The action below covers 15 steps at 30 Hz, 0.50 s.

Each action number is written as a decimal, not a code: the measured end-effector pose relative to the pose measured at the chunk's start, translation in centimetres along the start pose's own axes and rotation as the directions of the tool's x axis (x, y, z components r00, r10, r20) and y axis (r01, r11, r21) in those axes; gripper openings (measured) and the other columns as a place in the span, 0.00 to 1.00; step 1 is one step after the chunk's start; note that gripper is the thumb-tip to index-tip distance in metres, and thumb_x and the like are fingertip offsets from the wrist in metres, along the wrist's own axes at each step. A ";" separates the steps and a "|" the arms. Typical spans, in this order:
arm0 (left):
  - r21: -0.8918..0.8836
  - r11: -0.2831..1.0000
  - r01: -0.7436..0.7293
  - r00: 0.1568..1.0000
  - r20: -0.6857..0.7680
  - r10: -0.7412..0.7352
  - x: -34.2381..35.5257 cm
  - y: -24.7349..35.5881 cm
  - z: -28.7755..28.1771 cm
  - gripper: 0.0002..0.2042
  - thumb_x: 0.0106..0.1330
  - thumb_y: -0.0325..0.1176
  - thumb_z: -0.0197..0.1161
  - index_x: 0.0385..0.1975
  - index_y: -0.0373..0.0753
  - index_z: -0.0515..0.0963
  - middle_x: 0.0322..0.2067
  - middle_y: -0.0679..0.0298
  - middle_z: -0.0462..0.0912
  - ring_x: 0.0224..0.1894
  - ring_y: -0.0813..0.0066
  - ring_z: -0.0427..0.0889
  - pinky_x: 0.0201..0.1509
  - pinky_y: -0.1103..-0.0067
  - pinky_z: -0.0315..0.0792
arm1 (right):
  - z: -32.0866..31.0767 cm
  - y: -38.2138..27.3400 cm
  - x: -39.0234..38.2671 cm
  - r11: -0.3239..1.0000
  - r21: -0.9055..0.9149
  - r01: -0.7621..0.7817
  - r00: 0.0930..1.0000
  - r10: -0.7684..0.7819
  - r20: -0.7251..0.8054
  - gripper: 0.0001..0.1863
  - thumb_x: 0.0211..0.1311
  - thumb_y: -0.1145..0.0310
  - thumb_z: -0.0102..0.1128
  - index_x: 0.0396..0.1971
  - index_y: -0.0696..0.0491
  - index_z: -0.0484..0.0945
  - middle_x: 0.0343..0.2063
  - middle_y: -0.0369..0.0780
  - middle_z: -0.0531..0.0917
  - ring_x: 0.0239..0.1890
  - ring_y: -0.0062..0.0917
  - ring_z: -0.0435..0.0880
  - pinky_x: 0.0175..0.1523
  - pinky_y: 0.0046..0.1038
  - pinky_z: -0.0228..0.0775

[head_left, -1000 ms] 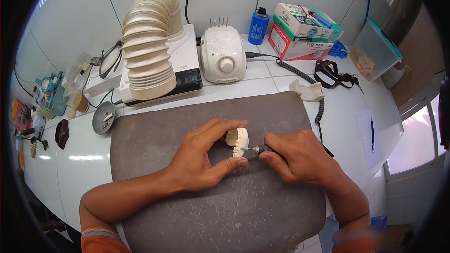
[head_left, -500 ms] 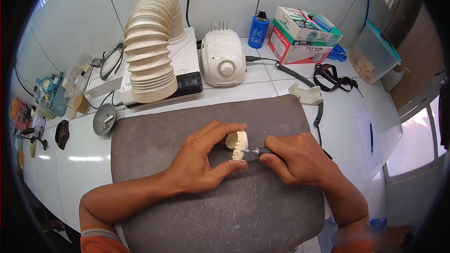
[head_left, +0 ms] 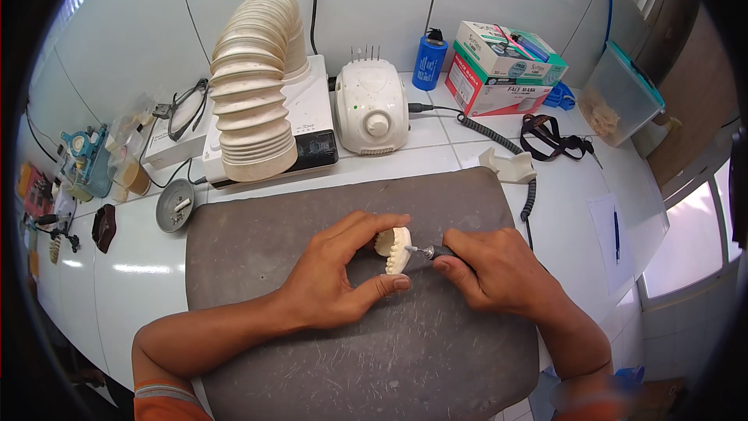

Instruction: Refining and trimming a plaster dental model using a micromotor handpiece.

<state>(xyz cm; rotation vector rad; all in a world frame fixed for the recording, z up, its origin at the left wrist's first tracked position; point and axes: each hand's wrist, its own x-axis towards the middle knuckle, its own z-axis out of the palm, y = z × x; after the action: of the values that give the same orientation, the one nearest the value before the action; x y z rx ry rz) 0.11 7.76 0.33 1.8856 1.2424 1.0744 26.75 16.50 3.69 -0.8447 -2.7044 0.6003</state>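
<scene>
Between the thumb and fingers of my left hand (head_left: 335, 269) is a cream dental cast (head_left: 398, 251), a curved arch with a row of teeth along its edge. My right hand (head_left: 499, 273) is closed around a rotary handpiece (head_left: 442, 252), dark-gripped with a metal nose. Its grey bur reaches left to the cast's face and appears to touch it; the exact contact is too small to tell. Both hands are above a grey-brown mat (head_left: 351, 366) with pale scratches.
Behind the mat stand a white ribbed suction hose (head_left: 253, 101), a white control unit (head_left: 372, 113) with a knob, and a blue canister (head_left: 429, 62). Mask boxes (head_left: 499, 93) and a white handpiece rest (head_left: 508, 165) are at right, a grey bowl (head_left: 176, 206) at left. A coiled cord (head_left: 489, 131) runs along the right.
The whole scene sits slightly lower in the picture. The bur has shifted a little upward along the cast; both hands keep their holds.
</scene>
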 end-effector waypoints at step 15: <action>0.007 1.000 -0.001 1.000 -0.004 0.001 -0.1 0.0 0.0 0.35 0.67 0.39 0.83 0.72 0.37 0.77 0.50 0.52 0.84 0.52 0.57 0.86 0.60 0.66 0.80 | 0.1 0.1 -0.1 1.000 -0.006 0.003 1.000 -0.003 0.010 0.23 0.83 0.49 0.60 0.34 0.54 0.75 0.24 0.47 0.85 0.26 0.53 0.85 0.33 0.51 0.73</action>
<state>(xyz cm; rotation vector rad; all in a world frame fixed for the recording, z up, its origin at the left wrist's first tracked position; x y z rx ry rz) 0.09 7.67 0.25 1.8896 1.2493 1.0767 26.81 16.49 3.56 -0.8407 -2.7176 0.5969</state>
